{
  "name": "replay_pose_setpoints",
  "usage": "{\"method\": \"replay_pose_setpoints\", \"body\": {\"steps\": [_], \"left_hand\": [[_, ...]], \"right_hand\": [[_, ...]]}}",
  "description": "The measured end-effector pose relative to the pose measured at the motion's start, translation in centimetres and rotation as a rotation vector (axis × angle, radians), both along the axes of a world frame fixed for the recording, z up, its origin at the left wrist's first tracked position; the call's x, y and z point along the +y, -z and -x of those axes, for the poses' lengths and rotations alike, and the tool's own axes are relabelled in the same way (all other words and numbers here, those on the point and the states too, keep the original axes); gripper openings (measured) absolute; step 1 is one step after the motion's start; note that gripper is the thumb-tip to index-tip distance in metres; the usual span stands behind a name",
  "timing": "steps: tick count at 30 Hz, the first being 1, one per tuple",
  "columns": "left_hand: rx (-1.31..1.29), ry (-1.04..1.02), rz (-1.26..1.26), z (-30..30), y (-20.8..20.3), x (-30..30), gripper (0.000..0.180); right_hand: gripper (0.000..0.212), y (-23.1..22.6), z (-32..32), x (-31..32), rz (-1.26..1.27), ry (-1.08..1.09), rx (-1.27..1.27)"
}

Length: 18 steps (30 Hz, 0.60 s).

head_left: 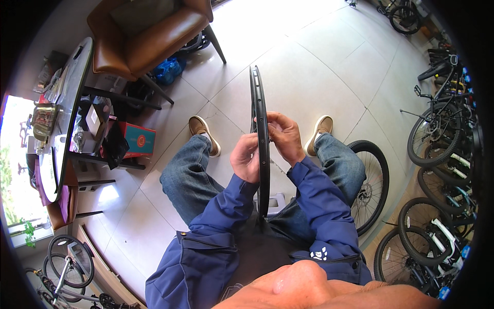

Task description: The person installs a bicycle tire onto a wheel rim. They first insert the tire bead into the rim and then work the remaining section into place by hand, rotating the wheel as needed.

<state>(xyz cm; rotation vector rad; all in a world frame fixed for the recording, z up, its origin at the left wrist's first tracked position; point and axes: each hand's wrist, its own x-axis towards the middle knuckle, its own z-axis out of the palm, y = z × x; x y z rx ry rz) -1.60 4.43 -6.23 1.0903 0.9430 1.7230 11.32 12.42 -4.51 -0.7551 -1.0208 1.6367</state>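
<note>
Black, thin, round bike rim (260, 108) stands on its edge between the two hands, over the gap between the knees. Watching from far off, I see it almost edge-on, with a row of little dots along it. The left hand (246, 157) touches its left side, but the rim hides some fingers, so I can't tell how tight that grip is. The right hand (285, 136) is on the other side, finger and thumb bent close together. I can't see if it pinches something small. I think the left hand should be the strong holder, so the rim won't twist, while the right works gently at one spot. A little tilt would help me see that spot.

Farther out are blue jeans (185, 170), a black-tyred wheel (385, 185) beside the right leg, and pale floor tiles (314, 67). A round, dark-edged bench (77, 77) stands off to the left.
</note>
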Motion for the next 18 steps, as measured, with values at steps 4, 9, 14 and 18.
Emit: {"method": "replay_pose_setpoints", "body": {"steps": [4, 9, 14, 18], "left_hand": [[0.069, -0.001, 0.024, -0.1, -0.04, -0.08, 0.016], [0.198, -0.061, 0.0, -0.07, -0.06, 0.06, 0.015], [0.17, -0.046, 0.056, -0.32, -0.19, 0.0, 0.014], [-0.065, 0.054, 0.073, -0.14, 0.06, 0.06, 0.01]], "right_hand": [[0.014, 0.2, -0.02, -0.09, -0.067, -0.013, 0.076], [0.012, 0.84, 0.34, 0.18, -0.127, 0.018, 0.122], [0.014, 0.76, 0.33, 0.24, -0.073, 0.003, 0.108], [0.017, 0.59, 0.16, 0.27, -0.074, -0.021, 0.032]]}}
